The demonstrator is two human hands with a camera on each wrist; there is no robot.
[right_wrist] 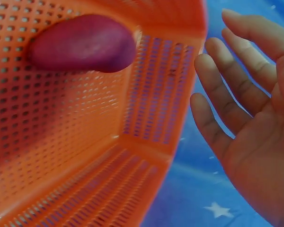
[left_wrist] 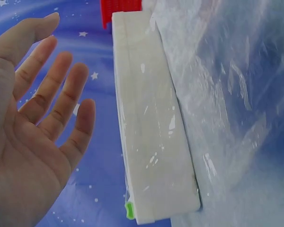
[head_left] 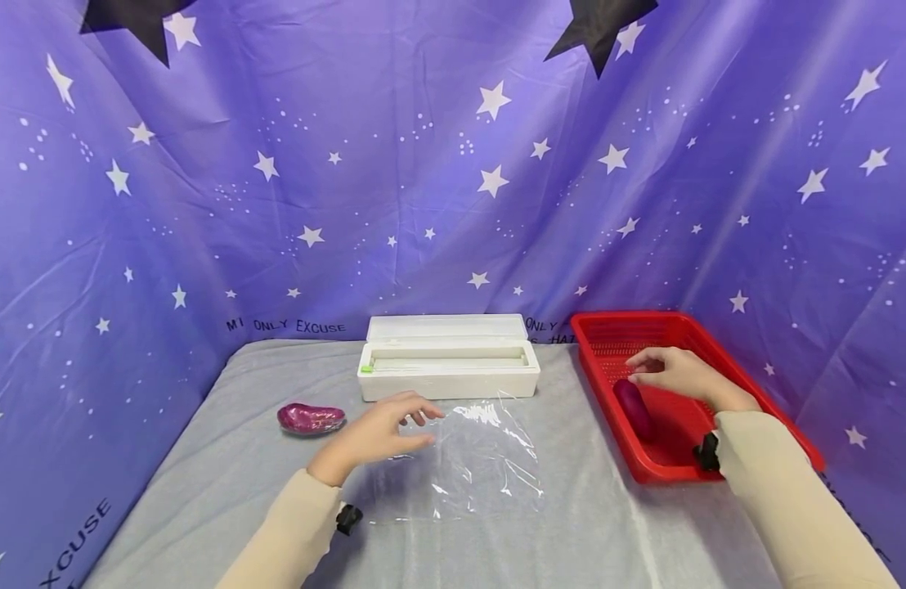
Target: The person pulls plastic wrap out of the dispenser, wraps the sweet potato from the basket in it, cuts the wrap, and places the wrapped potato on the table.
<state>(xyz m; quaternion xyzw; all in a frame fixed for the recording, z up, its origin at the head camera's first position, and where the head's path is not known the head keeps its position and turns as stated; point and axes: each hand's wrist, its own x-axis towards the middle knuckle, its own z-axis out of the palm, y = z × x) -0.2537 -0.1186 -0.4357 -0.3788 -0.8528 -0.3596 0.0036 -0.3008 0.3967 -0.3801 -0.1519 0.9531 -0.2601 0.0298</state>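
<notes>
Purple, smooth, elongated eggplant [head_left: 634,411]: lies in the red rectangular plastic basket with perforated walls [head_left: 672,474], along its left wall.
Right hand [head_left: 677,376]: over the basket, grip released, fingers slightly bent and holding nothing; the right wrist view shows them apart from the eggplant.
Left hand [head_left: 383,430]: grip likewise relaxed, fingers loosely bent around nothing, above the film's left part.
Clear, glossy plastic film sheet [head_left: 478,470]: spread in front of the box, with shiny creases.
Long white rectangular box [head_left: 450,386]: behind the film, lid raised, small bright-green piece [head_left: 367,369] at its left end.
Purple eggplant wrapped in clear film [head_left: 311,419]: left of the left hand, resting on the grey cloth-covered counter [head_left: 195,499].
Blue-violet curtain with white stars [head_left: 394,155]: hangs behind and at both sides.
</notes>
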